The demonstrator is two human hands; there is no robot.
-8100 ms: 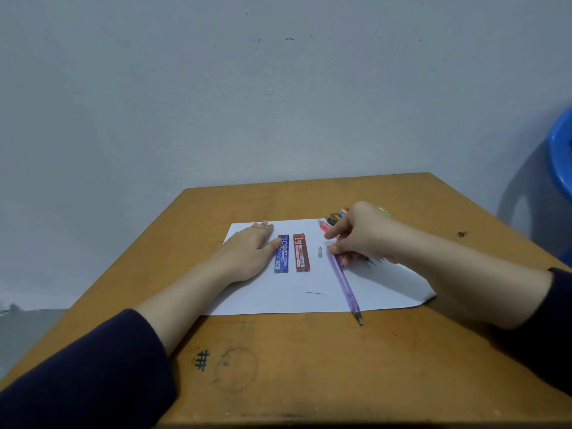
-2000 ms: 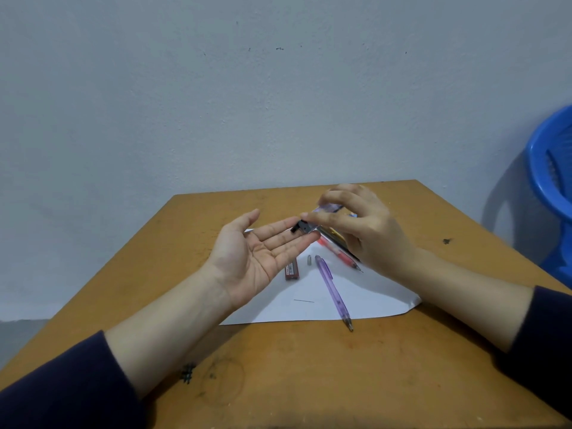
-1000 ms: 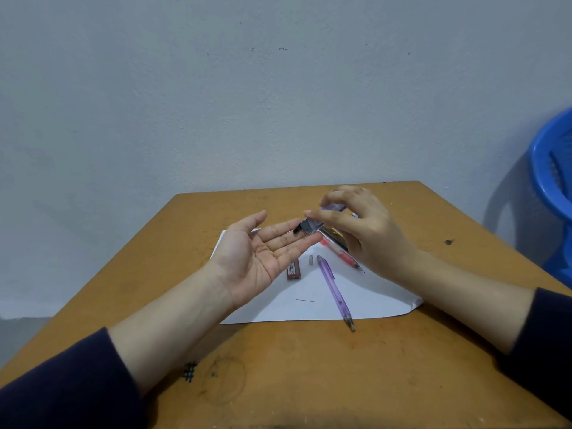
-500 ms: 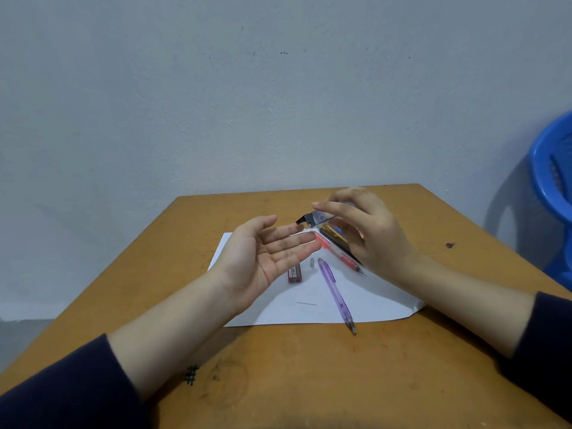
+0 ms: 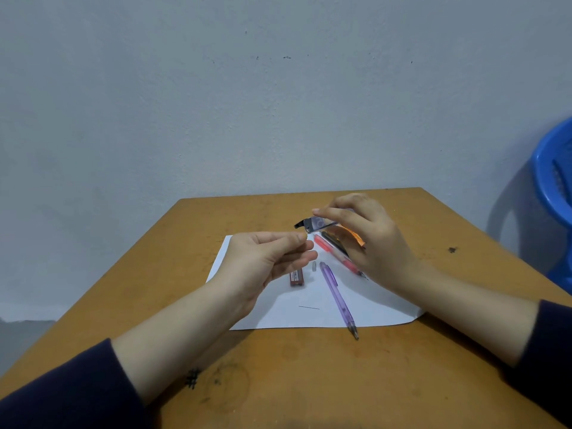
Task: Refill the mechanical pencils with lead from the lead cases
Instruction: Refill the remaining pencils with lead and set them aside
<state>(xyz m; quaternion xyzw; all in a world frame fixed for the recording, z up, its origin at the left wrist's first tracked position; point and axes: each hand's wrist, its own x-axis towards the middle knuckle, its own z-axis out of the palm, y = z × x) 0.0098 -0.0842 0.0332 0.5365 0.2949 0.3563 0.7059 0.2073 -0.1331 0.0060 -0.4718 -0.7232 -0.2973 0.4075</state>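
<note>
This is a plain, sparsely furnished room with a study corner; whether it is in a home or a classroom cannot be told. A bare pale grey painted wall [image 5: 278, 103] rises straight behind a worn orange-brown wooden tabletop [image 5: 309, 382] marked with dark pen scribbles [image 5: 192, 378]. A white sheet of paper [image 5: 309, 318] carries a translucent purple mechanical pencil [image 5: 337, 298] and other stationery. A blue plastic chair [image 5: 554, 187] stands at the right.

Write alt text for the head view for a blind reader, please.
The right hand holds a tilted lead case; the left hand pinches what looks like a lead at its open end. A purple pencil, red pencil and red case lie on paper below.
</note>
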